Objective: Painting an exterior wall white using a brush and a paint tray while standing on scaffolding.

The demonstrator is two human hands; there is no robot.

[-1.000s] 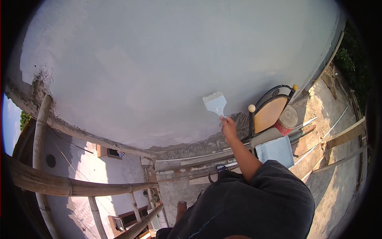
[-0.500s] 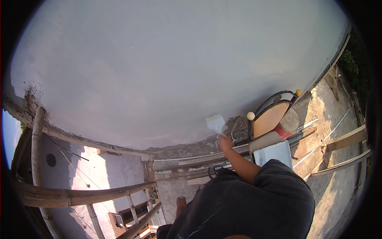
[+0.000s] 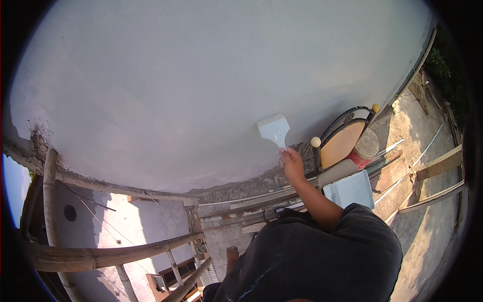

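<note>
Brush, pinched in right hand's grip, faces grey wall, bamboo rails at left.

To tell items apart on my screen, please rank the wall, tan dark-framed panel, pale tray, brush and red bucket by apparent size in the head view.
1. Wall
2. Tan dark-framed panel
3. Pale tray
4. Brush and red bucket: too alike to rank.

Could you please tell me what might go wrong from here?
In this view, the right hand holds the broad brush near the tan-and-black chair, so a wide stroke might smear or bump it. The pale tray appears close to the dark shirt, so turning could perhaps knock it.
</note>
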